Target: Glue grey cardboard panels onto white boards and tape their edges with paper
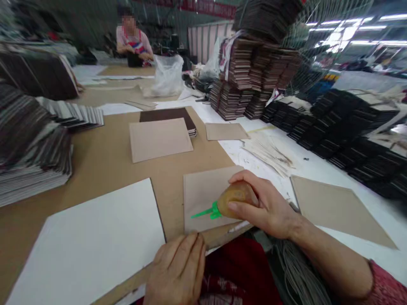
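My right hand (270, 207) is wrapped round a yellowish-brown glue bottle (237, 199), held tilted on its side. Its green pointed nozzle (203, 212) points left over a beige panel (203, 186); whether the tip touches the panel I cannot tell. At the table's front edge, my left hand (179, 267) lies flat with its fingers stretched out together, close to the panel's lower left corner. Just left of that hand is a large white sheet (101, 241) with a dark edge. Beyond the panel, another beige panel (160, 140) rests partly on a stack of dark brown boards (168, 115).
Tall bundles of brown pieces (244, 63) and rows of black stacks (343, 123) stand on the right. Beige panels (340, 205) and thin pale strips (267, 152) lie nearer. Stacked boards (32, 140) fill the left. A person (133, 42) works at the back.
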A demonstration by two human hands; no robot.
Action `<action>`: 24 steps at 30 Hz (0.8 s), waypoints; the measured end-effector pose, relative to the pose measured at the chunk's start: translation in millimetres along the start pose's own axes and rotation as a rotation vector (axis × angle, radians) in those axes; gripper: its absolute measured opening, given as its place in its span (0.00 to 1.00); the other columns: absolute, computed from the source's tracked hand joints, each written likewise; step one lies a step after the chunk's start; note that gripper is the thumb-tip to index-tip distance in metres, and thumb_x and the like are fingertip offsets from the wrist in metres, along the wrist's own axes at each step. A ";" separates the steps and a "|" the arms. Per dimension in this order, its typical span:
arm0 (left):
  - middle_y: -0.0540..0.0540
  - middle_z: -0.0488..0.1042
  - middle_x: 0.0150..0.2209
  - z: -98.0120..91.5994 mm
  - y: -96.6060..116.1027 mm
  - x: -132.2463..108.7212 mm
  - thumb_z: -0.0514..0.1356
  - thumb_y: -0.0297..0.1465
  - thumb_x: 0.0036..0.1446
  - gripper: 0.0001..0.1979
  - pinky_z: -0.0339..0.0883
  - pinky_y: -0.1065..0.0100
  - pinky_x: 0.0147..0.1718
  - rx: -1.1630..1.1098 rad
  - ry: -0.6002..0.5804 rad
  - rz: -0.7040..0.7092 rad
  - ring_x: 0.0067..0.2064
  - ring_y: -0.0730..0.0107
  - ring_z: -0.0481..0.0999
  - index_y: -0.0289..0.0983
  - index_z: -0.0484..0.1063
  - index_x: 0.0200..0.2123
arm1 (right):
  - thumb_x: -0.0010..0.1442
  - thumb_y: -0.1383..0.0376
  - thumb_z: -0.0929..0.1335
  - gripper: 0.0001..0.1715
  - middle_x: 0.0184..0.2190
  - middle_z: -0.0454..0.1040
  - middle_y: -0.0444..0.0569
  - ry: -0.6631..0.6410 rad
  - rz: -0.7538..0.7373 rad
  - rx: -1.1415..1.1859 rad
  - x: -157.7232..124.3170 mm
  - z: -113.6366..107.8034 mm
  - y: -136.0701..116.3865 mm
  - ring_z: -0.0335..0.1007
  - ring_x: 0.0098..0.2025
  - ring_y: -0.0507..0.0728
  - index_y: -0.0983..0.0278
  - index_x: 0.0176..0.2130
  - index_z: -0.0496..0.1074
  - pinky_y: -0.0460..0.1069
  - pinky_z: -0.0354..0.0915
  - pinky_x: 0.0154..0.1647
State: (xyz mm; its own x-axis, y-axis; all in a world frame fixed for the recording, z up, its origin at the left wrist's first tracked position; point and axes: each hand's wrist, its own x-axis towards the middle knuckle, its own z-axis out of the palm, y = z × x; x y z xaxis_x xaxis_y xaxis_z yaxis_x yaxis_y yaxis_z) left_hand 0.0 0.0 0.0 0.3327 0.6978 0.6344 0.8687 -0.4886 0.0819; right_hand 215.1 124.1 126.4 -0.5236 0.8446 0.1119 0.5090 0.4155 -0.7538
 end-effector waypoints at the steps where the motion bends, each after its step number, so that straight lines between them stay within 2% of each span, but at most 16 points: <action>1: 0.41 0.79 0.45 -1.0 0.8 0.4 0.62 0.26 0.57 0.14 0.64 0.57 0.43 -0.004 0.017 -0.018 0.44 0.57 0.74 0.30 0.75 0.47 | 0.58 0.56 0.70 0.18 0.28 0.68 0.39 -0.029 0.002 0.011 1.2 1.3 -1.2 0.62 0.29 0.51 0.60 0.44 0.64 0.47 0.59 0.29; 8: 0.43 0.80 0.45 -3.6 2.7 4.8 0.65 0.24 0.54 0.12 0.64 0.60 0.40 0.002 0.102 -0.025 0.41 0.62 0.76 0.31 0.77 0.43 | 0.59 0.54 0.69 0.19 0.28 0.69 0.41 -0.149 -0.006 -0.055 8.3 9.1 -7.7 0.63 0.27 0.52 0.60 0.45 0.63 0.48 0.57 0.26; 24: 0.44 0.81 0.44 -2.6 2.1 5.7 0.65 0.25 0.53 0.11 0.64 0.61 0.38 0.018 0.113 -0.018 0.41 0.63 0.77 0.33 0.77 0.42 | 0.59 0.55 0.68 0.18 0.27 0.69 0.42 -0.214 0.002 -0.086 13.2 12.3 -19.8 0.63 0.26 0.52 0.61 0.44 0.62 0.47 0.57 0.25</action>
State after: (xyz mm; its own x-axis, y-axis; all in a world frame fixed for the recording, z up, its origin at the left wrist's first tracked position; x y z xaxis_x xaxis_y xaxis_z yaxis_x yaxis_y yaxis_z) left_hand 2.8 1.6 5.8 0.2745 0.6422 0.7157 0.8808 -0.4665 0.0808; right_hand 189.7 123.0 134.9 -0.6508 0.7583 -0.0366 0.5620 0.4488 -0.6949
